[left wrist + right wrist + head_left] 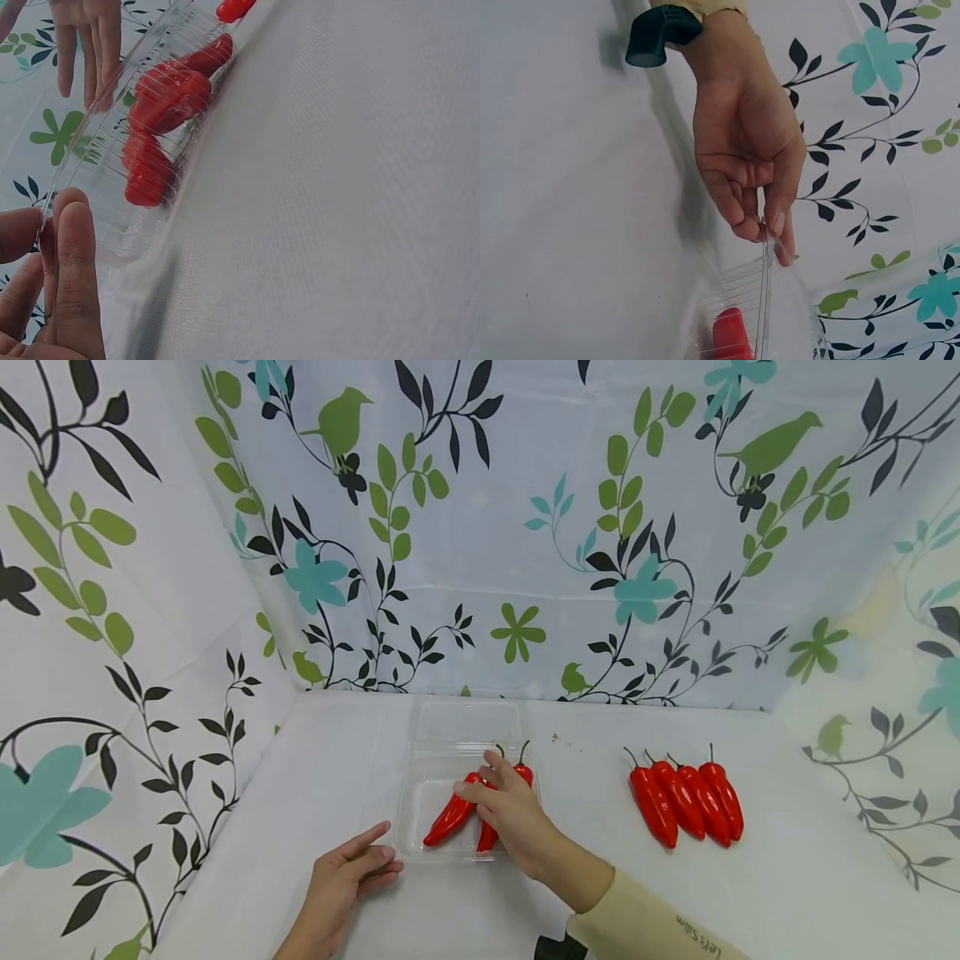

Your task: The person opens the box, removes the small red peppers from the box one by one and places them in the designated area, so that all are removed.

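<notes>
A clear plastic clamshell container (414,814) lies opened on the white table, its lid (468,720) folded back. Red chili peppers (453,811) lie side by side in it, partly hidden under my right hand (517,818). That hand hovers over them; in the left wrist view its fingers (66,64) hang straight down beyond the rim with nothing held. My left hand (345,877) pinches the container's near left corner between thumb and fingers, which the right wrist view shows too (742,150).
On the right of the table, several more red chili peppers (686,797) lie in a slanted row, stems pointing away. A white cloth (480,593) with leaf and bird prints hangs behind and at the sides. A few small specks (558,739) lie right of the lid.
</notes>
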`<move>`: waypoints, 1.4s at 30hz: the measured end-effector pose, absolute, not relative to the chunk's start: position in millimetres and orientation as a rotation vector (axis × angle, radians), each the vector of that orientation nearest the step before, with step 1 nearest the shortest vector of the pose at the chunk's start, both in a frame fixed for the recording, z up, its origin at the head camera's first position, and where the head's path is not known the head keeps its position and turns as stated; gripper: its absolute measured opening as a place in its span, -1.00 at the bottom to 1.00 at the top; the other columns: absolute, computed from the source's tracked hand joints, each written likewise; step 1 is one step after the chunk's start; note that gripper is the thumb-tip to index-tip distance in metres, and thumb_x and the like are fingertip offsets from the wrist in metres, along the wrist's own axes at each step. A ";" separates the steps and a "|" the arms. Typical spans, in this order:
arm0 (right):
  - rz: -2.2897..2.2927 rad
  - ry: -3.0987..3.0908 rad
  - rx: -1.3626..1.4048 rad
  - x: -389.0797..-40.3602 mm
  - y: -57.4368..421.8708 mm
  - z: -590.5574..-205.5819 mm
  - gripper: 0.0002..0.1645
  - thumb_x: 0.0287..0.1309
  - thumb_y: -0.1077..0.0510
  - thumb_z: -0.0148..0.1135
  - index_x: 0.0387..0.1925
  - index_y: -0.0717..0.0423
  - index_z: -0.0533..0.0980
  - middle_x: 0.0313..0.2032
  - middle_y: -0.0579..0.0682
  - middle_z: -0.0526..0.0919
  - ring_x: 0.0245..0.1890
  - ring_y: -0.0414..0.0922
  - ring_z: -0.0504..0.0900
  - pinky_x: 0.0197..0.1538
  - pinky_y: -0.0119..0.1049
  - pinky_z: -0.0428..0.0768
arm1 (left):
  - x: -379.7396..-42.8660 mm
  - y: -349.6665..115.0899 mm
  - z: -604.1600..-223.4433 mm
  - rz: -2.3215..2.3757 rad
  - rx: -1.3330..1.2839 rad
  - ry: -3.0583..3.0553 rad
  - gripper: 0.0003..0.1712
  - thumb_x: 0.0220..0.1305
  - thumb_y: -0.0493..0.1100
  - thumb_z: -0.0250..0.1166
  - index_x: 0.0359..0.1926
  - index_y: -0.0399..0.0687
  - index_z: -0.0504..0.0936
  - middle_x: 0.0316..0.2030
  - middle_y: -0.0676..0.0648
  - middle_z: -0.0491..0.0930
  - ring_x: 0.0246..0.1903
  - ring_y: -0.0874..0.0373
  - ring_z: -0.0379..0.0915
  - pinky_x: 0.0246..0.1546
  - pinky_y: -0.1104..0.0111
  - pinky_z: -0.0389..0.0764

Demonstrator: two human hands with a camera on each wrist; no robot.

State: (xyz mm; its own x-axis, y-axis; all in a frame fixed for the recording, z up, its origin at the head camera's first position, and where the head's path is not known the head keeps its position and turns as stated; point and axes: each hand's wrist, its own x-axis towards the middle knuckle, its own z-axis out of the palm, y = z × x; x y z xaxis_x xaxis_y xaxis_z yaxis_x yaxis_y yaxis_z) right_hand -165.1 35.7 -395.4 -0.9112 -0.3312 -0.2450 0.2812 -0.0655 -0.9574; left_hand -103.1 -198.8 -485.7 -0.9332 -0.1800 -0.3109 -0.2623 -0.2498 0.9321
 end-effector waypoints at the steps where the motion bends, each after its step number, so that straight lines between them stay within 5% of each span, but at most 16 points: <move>1: -2.021 1.811 -0.046 -164.2 34.6 -395.4 0.15 0.18 -0.03 0.44 0.59 0.08 -0.04 0.52 0.19 0.08 0.48 0.19 0.13 0.44 0.14 0.27 | -103.1 -199.1 -485.9 2.378 -0.556 1.890 -0.48 0.35 -0.37 0.29 0.32 -0.31 0.51 -0.20 -0.25 0.68 -0.25 -0.04 0.72 -0.15 0.24 0.76; 18: -1.803 2.012 0.016 -164.7 20.8 -405.1 0.28 0.07 -0.15 0.50 0.61 0.07 -0.05 0.54 0.22 0.01 0.47 0.25 0.05 0.34 0.45 0.22 | -103.3 -199.9 -485.3 2.357 -0.553 1.894 -0.48 0.35 -0.35 0.29 0.32 -0.31 0.51 -0.21 -0.25 0.69 -0.25 -0.04 0.72 -0.15 0.22 0.76; 42: -1.831 1.927 0.056 -184.2 2.0 -426.1 0.23 0.12 -0.10 0.47 0.59 0.15 -0.06 0.51 0.30 0.07 0.37 0.33 0.30 0.35 0.24 0.38 | -103.3 -200.8 -487.4 2.366 -0.559 1.879 -0.48 0.35 -0.35 0.30 0.31 -0.31 0.52 -0.21 -0.26 0.69 -0.26 -0.06 0.72 -0.15 0.22 0.76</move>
